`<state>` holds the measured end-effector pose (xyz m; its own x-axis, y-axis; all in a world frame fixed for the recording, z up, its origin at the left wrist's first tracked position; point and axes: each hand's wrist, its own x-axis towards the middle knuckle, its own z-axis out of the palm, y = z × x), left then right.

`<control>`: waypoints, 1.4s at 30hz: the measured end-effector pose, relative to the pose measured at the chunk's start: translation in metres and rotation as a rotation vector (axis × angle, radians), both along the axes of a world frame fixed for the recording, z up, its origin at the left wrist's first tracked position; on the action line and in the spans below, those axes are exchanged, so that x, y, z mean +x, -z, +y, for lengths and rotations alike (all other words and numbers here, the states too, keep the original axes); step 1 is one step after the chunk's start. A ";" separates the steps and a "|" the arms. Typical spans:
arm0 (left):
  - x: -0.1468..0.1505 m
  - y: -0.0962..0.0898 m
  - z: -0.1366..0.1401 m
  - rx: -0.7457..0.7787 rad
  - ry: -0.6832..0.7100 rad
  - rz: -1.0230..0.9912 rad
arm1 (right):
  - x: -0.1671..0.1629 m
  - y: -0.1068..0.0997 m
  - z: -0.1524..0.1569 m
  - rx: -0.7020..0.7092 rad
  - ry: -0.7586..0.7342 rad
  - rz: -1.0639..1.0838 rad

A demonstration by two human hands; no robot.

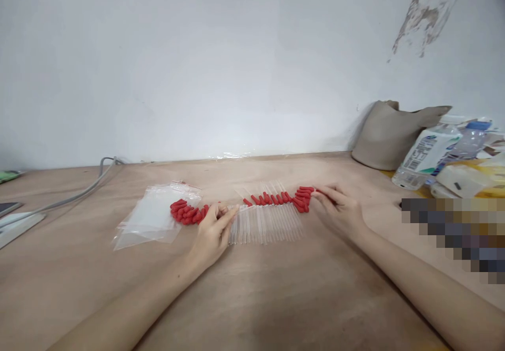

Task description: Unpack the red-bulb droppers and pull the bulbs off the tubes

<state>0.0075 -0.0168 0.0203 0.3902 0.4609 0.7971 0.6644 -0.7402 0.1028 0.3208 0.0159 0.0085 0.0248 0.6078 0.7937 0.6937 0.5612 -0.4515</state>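
Note:
A row of clear dropper tubes (266,224) lies side by side across the middle of the table, and several red rubber bulbs (272,199) lie along its upper ends. At the left end of the row, my left hand (213,233) is closed, thumb and forefinger pinching what looks like a clear dropper tube. A curved bunch of red rubber bulbs (188,213) sits just left of that hand. My right hand (344,211) is at the right end, its fingertips on a red bulb of another cluster (303,198). Its fingers are slightly blurred and partly hide the bulb.
Clear zip bags (148,217) lie flat on the wooden table (236,298) at left, partly under the bulbs. A grey cable (89,189) runs along the left side. Plastic bottles (428,153) and a grey-brown bag (389,135) stand at right against the white wall (221,67).

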 end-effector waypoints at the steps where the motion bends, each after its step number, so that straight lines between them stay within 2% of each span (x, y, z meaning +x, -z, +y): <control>1: 0.002 -0.001 0.002 -0.013 -0.019 0.007 | 0.006 0.003 0.008 -0.055 0.056 0.081; 4: 0.007 -0.003 0.006 -0.022 -0.014 0.009 | 0.019 0.017 0.030 -0.173 0.144 0.357; 8: 0.010 0.001 0.011 0.010 0.089 0.065 | 0.024 0.032 0.045 -0.262 0.163 0.448; 11: 0.011 0.006 0.015 0.020 0.103 0.149 | 0.021 0.034 0.045 -0.284 0.116 0.430; 15: 0.012 0.011 0.014 0.000 0.091 0.237 | 0.018 0.027 0.044 -0.294 0.104 0.384; 20: 0.018 0.007 0.004 -0.139 0.132 0.329 | 0.018 0.013 0.058 -0.323 0.050 0.290; 25: 0.019 0.004 -0.001 -0.278 0.192 0.307 | 0.016 0.012 0.070 -0.360 0.031 0.220; 29: 0.015 0.004 -0.001 -0.278 0.209 0.281 | 0.016 0.016 0.068 -0.383 0.045 0.162; 33: 0.011 0.003 0.000 -0.245 0.148 0.377 | 0.018 0.016 0.064 -0.416 0.071 0.119; 38: 0.013 0.001 0.000 -0.273 0.112 0.461 | 0.015 0.010 0.058 -0.352 0.132 0.120; 42: 0.014 0.001 -0.002 -0.294 0.075 0.445 | -0.009 -0.006 0.043 -0.280 0.130 0.052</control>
